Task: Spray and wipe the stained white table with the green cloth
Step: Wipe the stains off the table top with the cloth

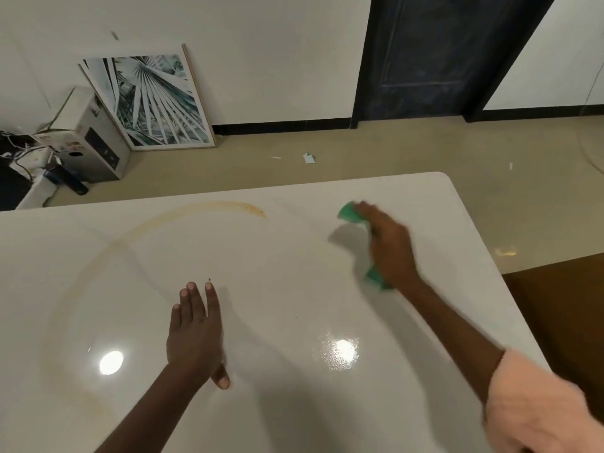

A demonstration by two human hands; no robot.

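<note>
The glossy white table (277,263) fills the lower view. A brown stain (183,212) curves in an arc from the far middle down the table's left side. My right hand (389,246) lies over the green cloth (348,213) near the far right corner, blurred by motion; green shows past the fingertips and again under the wrist. Whether the fingers curl round the cloth I cannot tell. My left hand (196,331) rests flat on the table, fingers straight, near the middle front. No spray bottle is visible.
Beyond the far edge lies beige floor with small paper scraps (309,157). A framed leaf picture (153,99) and a white appliance (88,138) stand against the wall at left. A dark door (434,53) is behind. Brown furniture (562,308) adjoins the table's right edge.
</note>
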